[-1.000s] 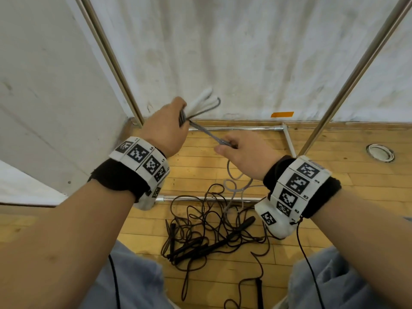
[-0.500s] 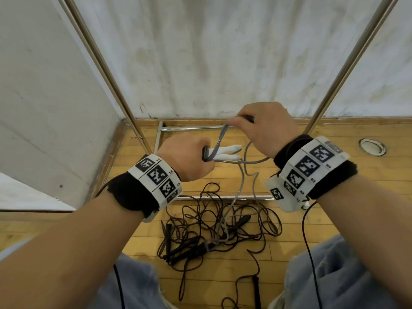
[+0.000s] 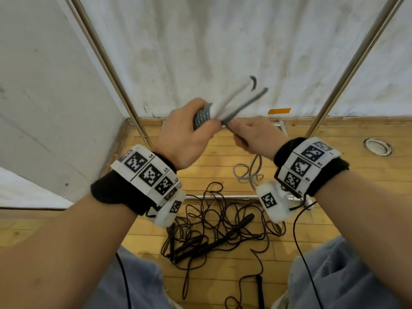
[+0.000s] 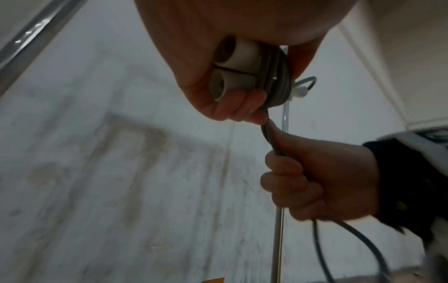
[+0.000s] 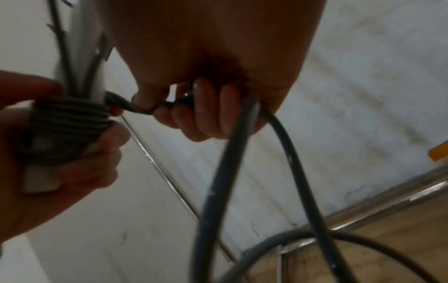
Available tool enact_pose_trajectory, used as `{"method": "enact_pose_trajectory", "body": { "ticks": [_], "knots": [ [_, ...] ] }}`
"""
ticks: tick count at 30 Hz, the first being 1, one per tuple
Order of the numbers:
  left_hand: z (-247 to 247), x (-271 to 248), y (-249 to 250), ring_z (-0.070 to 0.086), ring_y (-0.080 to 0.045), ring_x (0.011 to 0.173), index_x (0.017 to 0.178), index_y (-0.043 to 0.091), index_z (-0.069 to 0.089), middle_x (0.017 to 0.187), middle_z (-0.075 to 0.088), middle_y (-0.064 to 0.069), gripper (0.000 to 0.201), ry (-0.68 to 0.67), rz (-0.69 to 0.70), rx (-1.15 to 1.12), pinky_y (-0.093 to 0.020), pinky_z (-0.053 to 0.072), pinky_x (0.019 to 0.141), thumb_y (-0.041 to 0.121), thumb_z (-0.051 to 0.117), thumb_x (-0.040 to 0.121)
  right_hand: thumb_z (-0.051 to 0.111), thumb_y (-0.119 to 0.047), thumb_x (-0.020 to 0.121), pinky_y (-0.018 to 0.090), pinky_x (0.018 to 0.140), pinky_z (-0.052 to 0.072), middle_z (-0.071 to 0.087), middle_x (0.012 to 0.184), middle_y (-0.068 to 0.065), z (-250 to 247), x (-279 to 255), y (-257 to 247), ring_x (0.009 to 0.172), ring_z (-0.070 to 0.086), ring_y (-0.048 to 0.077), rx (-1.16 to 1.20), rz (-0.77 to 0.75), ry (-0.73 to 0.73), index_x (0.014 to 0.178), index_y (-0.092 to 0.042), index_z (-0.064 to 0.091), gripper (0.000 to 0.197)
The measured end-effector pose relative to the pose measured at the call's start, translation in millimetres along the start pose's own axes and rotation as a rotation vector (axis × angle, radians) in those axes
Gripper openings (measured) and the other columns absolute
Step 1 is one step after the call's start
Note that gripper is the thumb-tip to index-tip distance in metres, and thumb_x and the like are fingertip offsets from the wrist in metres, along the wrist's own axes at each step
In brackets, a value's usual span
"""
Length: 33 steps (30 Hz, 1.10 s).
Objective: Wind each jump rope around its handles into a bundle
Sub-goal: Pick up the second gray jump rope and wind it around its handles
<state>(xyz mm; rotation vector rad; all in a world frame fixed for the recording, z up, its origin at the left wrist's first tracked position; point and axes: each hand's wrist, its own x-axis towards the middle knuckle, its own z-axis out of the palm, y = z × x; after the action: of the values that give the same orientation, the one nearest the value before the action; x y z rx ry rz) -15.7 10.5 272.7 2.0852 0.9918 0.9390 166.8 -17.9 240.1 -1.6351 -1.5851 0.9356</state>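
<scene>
My left hand (image 3: 185,139) grips two white handles (image 3: 231,98) held side by side, with several turns of grey rope (image 3: 201,115) wound round them. In the left wrist view the handle ends (image 4: 232,67) and the grey coil (image 4: 278,84) sit inside the curled fingers. My right hand (image 3: 256,137) pinches the grey rope (image 4: 271,137) just beside the coil, and the free rope (image 5: 242,172) hangs from it down to a loose loop (image 3: 247,172) on the floor. A tangle of black jump ropes (image 3: 214,230) with black handles lies on the floor below.
Two slanted metal poles (image 3: 107,63) (image 3: 347,70) and a floor bar (image 3: 218,197) frame the wooden floor. A white wall stands close ahead. A round floor fitting (image 3: 376,147) sits at the right, orange tape (image 3: 278,111) at the wall base. My knees in jeans (image 3: 347,275) flank the tangle.
My left hand has lifted the handles and tilted them up to the right. My right hand has come down from above the handles to just beside the coil, still holding the rope.
</scene>
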Motion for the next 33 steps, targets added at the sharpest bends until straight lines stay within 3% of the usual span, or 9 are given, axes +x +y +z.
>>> {"method": "enact_pose_trajectory", "body": {
  "ticks": [7, 12, 15, 17, 19, 22, 27, 29, 33],
  "knots": [
    [-2, 11, 1, 0.058, -0.009, 0.054, 0.092, 0.031, 0.050, 0.072, 0.064, 0.003, 0.012, 0.207, -0.138, -0.216, -0.026, 0.041, 0.050, 0.032, 0.053, 0.081, 0.039, -0.065, 0.088, 0.021, 0.040, 0.032, 0.038, 0.046, -0.004, 20, -6, -11, 0.039, 0.030, 0.014, 0.198, 0.038, -0.064, 0.047, -0.023, 0.038, 0.059],
    [-9, 22, -3, 0.063, -0.013, 0.069, 0.109, 0.017, 0.053, 0.082, 0.064, 0.000, 0.019, 0.353, -0.160, -0.274, -0.020, 0.043, 0.051, 0.020, 0.051, 0.090, 0.053, -0.045, 0.090, 0.019, 0.051, 0.041, 0.045, 0.042, -0.013, 28, -13, -12, 0.040, 0.040, 0.003, -0.053, -0.008, -0.089, 0.054, -0.018, 0.047, 0.045],
    [-11, 25, -10, 0.065, -0.017, 0.073, 0.106, 0.020, 0.053, 0.081, 0.064, 0.003, 0.016, 0.382, -0.163, -0.141, -0.030, 0.049, 0.057, 0.024, 0.051, 0.091, 0.046, -0.036, 0.096, 0.027, 0.059, 0.045, 0.052, 0.052, -0.009, 34, -16, -11, 0.046, 0.047, 0.005, -0.051, 0.019, -0.123, 0.064, -0.021, 0.055, 0.036],
    [-15, 26, -18, 0.064, -0.018, 0.075, 0.107, 0.021, 0.050, 0.081, 0.064, 0.005, 0.019, 0.389, -0.164, 0.003, -0.034, 0.051, 0.062, 0.030, 0.051, 0.091, 0.043, -0.030, 0.098, 0.025, 0.056, 0.040, 0.050, 0.054, -0.008, 34, -17, -12, 0.043, 0.043, 0.003, -0.056, 0.015, -0.098, 0.075, -0.024, 0.052, 0.026],
    [-22, 29, -31, 0.058, -0.013, 0.067, 0.111, 0.017, 0.047, 0.078, 0.060, 0.007, 0.027, 0.384, -0.161, 0.184, -0.031, 0.044, 0.054, 0.035, 0.049, 0.091, 0.042, -0.027, 0.098, 0.025, 0.055, 0.034, 0.044, 0.058, -0.007, 33, -17, -11, 0.048, 0.039, 0.008, -0.058, -0.002, -0.039, 0.078, -0.021, 0.048, 0.022],
    [-31, 28, -51, 0.049, -0.012, 0.059, 0.112, 0.015, 0.041, 0.075, 0.050, 0.006, 0.030, 0.320, -0.169, 0.470, -0.028, 0.032, 0.048, 0.037, 0.049, 0.093, 0.041, -0.033, 0.098, 0.020, 0.050, 0.034, 0.039, 0.059, -0.006, 30, -19, -12, 0.049, 0.035, 0.008, -0.101, -0.018, -0.006, 0.072, -0.017, 0.047, 0.031],
    [-25, 23, -70, 0.045, -0.020, 0.057, 0.101, 0.020, 0.031, 0.073, 0.045, 0.002, 0.023, 0.031, -0.231, 0.761, -0.035, 0.039, 0.057, 0.035, 0.048, 0.095, 0.044, -0.032, 0.098, 0.025, 0.052, 0.033, 0.032, 0.055, -0.007, 24, -20, -22, 0.049, 0.032, 0.008, -0.139, -0.135, 0.046, 0.061, -0.017, 0.038, 0.040],
    [-19, 21, -71, 0.045, -0.018, 0.057, 0.097, 0.023, 0.029, 0.072, 0.044, 0.003, 0.023, -0.081, -0.247, 0.825, -0.034, 0.039, 0.055, 0.034, 0.049, 0.095, 0.045, -0.027, 0.097, 0.016, 0.048, 0.028, 0.034, 0.055, -0.009, 24, -21, -27, 0.047, 0.034, 0.003, -0.175, -0.186, 0.042, 0.064, -0.017, 0.043, 0.034],
    [2, 13, -66, 0.051, -0.017, 0.065, 0.097, 0.025, 0.034, 0.077, 0.048, 0.006, 0.021, -0.300, -0.236, 0.907, -0.031, 0.038, 0.054, 0.035, 0.052, 0.094, 0.044, -0.023, 0.098, 0.014, 0.049, 0.030, 0.041, 0.057, -0.010, 20, -22, -33, 0.050, 0.038, 0.002, -0.265, -0.275, 0.086, 0.077, -0.015, 0.054, 0.024]
  ]
}}
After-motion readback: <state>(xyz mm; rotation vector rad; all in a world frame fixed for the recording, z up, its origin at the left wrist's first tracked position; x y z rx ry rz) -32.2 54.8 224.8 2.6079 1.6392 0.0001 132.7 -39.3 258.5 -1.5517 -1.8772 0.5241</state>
